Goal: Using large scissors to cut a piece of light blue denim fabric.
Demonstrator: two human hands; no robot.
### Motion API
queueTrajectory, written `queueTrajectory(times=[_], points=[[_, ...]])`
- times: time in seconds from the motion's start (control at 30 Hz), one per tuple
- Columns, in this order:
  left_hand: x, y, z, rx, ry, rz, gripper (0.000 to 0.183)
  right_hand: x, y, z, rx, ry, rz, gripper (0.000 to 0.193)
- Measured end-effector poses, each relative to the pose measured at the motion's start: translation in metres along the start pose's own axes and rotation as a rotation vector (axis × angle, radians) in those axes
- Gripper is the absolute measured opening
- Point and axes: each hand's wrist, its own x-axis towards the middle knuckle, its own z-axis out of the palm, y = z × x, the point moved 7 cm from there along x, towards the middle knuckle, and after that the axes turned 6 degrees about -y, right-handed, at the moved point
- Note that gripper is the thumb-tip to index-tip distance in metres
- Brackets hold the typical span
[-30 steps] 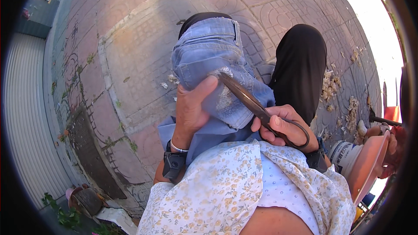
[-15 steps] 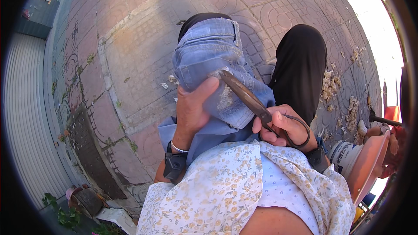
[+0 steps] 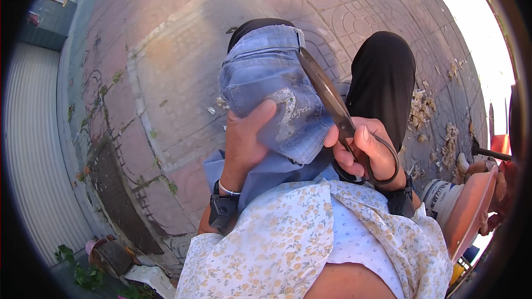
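A pair of faded blue jeans (image 3: 257, 69) lies draped over my left knee, waistband toward the far end. My left hand (image 3: 244, 141) grips its near left side, thumb on top beside a worn, whitish decorated patch on the pocket. In my right hand (image 3: 372, 147) is a pair of dark, rusty scissors (image 3: 327, 91), with fingers and thumb through the loops. The blades look closed together, and their tips point to the belt loop at the right end of the waistband. Whether the tips touch the denim I cannot tell.
My black-trousered right knee (image 3: 382, 77) rises just beyond the scissors. At the lower right stand a white bucket (image 3: 440, 196) and a reddish-brown basin (image 3: 474, 210), near another person's hand. Dry pale scraps (image 3: 424, 108) litter the patterned paving. A ribbed metal shutter (image 3: 39, 144) runs along the left.
The scissors have moved up and right, from the decorated patch to the waistband's belt loop, uncovering the patch. My right hand shifted slightly with them; my left hand keeps its grip.
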Motion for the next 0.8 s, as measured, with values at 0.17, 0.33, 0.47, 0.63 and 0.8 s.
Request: queueTrajectory(times=[0.17,0.33,0.47,0.63,0.8], points=[[0.003,-0.003,-0.009,-0.036,0.004,0.013,0.034,-0.011,0.02,-0.002,-0.027,-0.044,0.14,0.046],[0.003,-0.007,-0.01,-0.044,-0.004,-0.01,0.033,-0.018,0.025,-0.004,-0.04,-0.05,0.178,0.045],[0.002,-0.005,-0.009,-0.042,-0.011,-0.004,0.031,-0.017,0.024,-0.001,-0.045,-0.074,0.179,0.044],[0.0,-0.004,-0.005,-0.035,0.0,0.012,0.031,-0.017,0.026,-0.002,-0.049,-0.083,0.192,0.043],[-0.002,-0.005,-0.007,-0.017,0.023,0.024,0.031,-0.019,0.026,0.001,-0.007,-0.078,0.198,0.046]])
